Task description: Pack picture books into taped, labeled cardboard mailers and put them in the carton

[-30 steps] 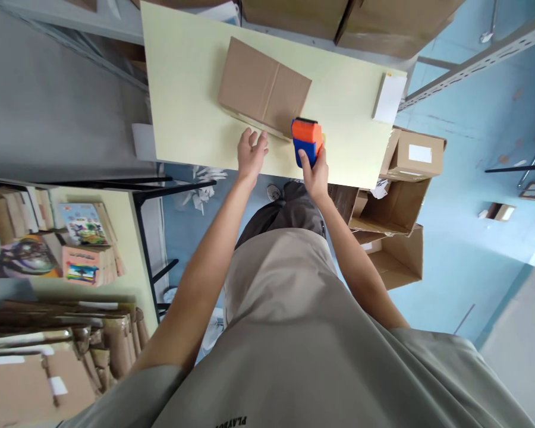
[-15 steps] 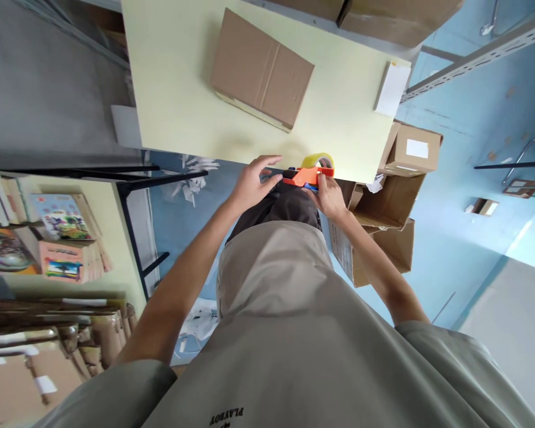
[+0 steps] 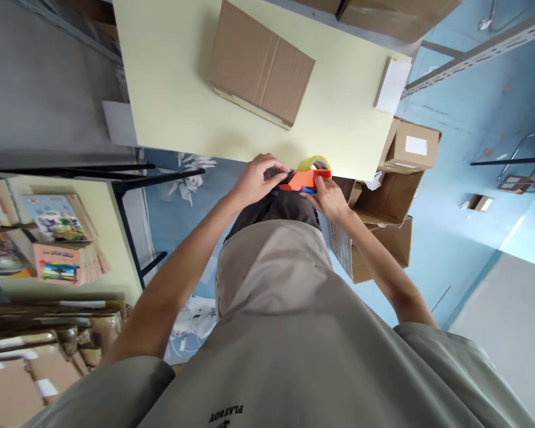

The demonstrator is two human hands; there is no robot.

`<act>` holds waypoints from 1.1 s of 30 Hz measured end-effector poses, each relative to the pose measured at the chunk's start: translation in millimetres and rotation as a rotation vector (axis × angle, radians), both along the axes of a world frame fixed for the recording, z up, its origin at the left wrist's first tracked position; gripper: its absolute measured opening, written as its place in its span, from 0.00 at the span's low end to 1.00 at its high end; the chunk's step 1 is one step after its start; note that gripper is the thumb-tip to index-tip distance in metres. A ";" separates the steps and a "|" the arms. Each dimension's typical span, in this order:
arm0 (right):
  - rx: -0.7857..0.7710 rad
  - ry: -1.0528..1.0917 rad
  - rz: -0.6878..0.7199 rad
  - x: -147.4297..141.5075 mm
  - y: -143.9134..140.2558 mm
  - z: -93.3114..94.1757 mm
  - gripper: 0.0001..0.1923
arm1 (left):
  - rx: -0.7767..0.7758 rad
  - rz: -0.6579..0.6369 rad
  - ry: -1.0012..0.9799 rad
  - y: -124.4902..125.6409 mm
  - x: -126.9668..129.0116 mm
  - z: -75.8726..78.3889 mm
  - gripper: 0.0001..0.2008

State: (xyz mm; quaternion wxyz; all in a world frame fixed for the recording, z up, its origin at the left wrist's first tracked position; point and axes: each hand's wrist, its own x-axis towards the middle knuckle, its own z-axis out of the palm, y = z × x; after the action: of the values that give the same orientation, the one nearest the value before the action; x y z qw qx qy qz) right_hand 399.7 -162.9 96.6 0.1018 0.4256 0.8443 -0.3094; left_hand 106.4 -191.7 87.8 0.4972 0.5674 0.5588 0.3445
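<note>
An orange tape dispenser (image 3: 304, 179) with a yellow roll of tape (image 3: 311, 163) is in front of my waist, just off the table's near edge. My right hand (image 3: 331, 198) is closed around its rear end, near a blue part on its underside. At the dispenser's dark front end, the thumb and fingers of my left hand (image 3: 262, 180) come together in a pinch. What lies between those fingertips is too small to make out. A closed brown cardboard box (image 3: 261, 65) lies on the pale yellow table (image 3: 169, 89) beyond my hands.
A white box (image 3: 392, 85) sits at the table's right end. Open cartons (image 3: 386, 196) stand on the floor to the right. Books (image 3: 56, 223) rest on a surface at the left, above flattened cardboard (image 3: 13, 380). A black metal frame (image 3: 129, 226) stands near my left arm.
My left hand's fingers have closed from an open spread and moved onto the front of the tape dispenser. The dispenser has shifted slightly left in my right hand.
</note>
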 end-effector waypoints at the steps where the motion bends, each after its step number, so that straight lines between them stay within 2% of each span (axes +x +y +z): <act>1: 0.013 0.022 0.017 1.7 -1.1 -1.0 0.42 | -0.019 -0.009 -0.010 0.8 -1.6 1.2 0.07; 8: 0.071 0.105 0.112 8.6 -5.7 -2.6 0.43 | -0.150 -0.084 -0.047 5.2 -7.9 8.4 0.11; 13: 0.014 0.010 0.161 5.4 3.4 9.8 0.43 | -0.152 -0.024 -0.023 0.9 -9.7 -0.2 0.11; 16: -0.041 -0.131 0.168 0.1 13.1 23.9 0.41 | -0.141 0.041 -0.009 -2.2 -3.5 -14.5 0.09; 21: -0.151 -0.343 0.144 -7.6 25.7 48.7 0.36 | -0.227 0.142 -0.082 -3.4 26.9 -45.5 0.06; 25: -0.217 -0.403 0.075 3.7 30.4 59.4 0.36 | -0.231 0.205 -0.103 -1.0 32.0 -68.8 0.06; 29: -0.202 -0.479 -0.024 25.9 37.4 57.1 0.36 | -0.159 0.375 -0.027 8.7 6.0 -95.0 0.11; 33: -0.138 -0.514 -0.110 35.0 49.2 40.2 0.39 | -0.127 0.454 -0.047 29.9 -6.4 -122.7 0.13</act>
State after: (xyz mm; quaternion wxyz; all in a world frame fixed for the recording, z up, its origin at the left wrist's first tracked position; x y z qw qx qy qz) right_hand 434.6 -113.7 136.8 0.3247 0.5273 0.7432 -0.2532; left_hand 100.0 -161.8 -34.9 0.4545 0.3868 0.6809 0.4246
